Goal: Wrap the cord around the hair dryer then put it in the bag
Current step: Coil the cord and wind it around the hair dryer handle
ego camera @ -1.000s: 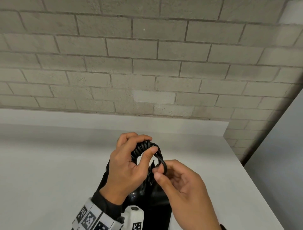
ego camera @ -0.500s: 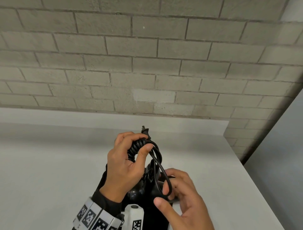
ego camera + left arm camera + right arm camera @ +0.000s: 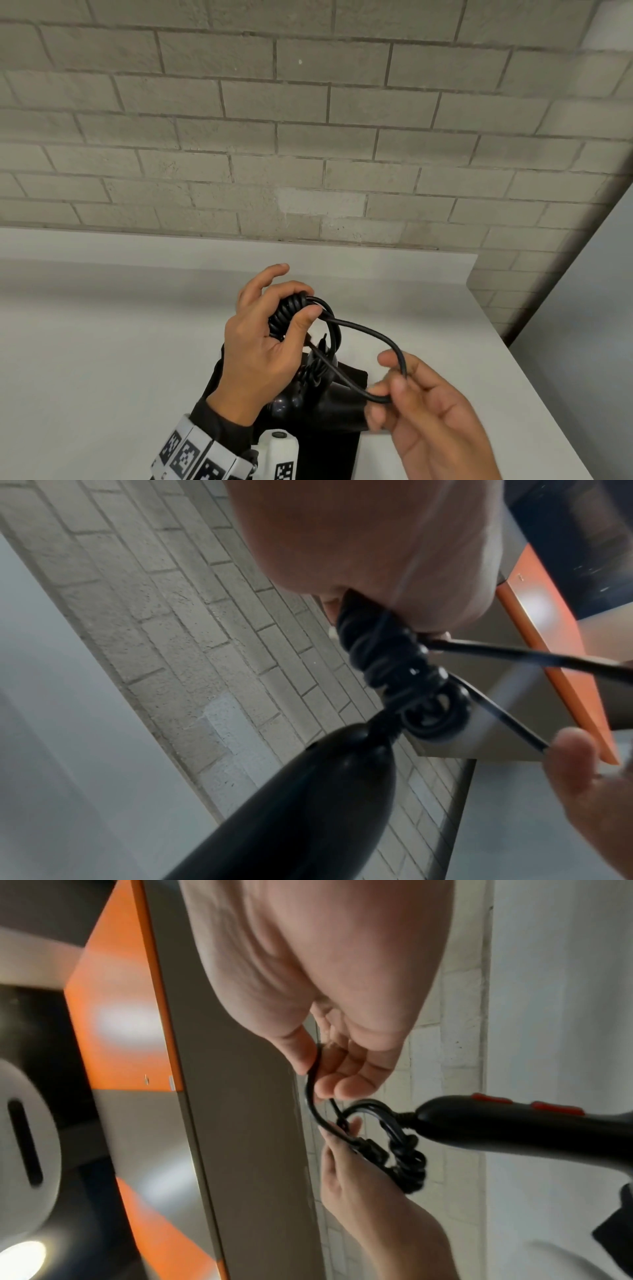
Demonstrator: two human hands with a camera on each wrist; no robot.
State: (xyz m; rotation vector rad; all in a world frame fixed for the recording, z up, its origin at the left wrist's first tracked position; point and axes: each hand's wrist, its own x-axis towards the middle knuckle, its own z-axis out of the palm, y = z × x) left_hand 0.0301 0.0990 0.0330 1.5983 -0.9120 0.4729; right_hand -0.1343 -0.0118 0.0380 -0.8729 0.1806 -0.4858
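My left hand (image 3: 263, 342) grips a tight coil of black cord (image 3: 287, 313), thumb pressed on its side, held above the table. The black hair dryer (image 3: 298, 401) hangs below it; its handle with red buttons (image 3: 514, 1123) shows in the right wrist view and its body (image 3: 291, 804) fills the left wrist view. A loose loop of cord (image 3: 373, 339) runs from the coil to my right hand (image 3: 428, 411), which pinches it between thumb and fingers. A black bag (image 3: 346, 435) lies flat on the table under the dryer.
The white table (image 3: 102, 359) stretches left and ahead to a grey brick wall (image 3: 308, 137). Its right edge (image 3: 534, 370) drops off close to my right hand. A grey panel stands at the far right.
My right hand has moved out to the right, drawing the loose cord into a wider loop. My left hand's index finger has lifted off the coil, and the plug no longer shows above it.
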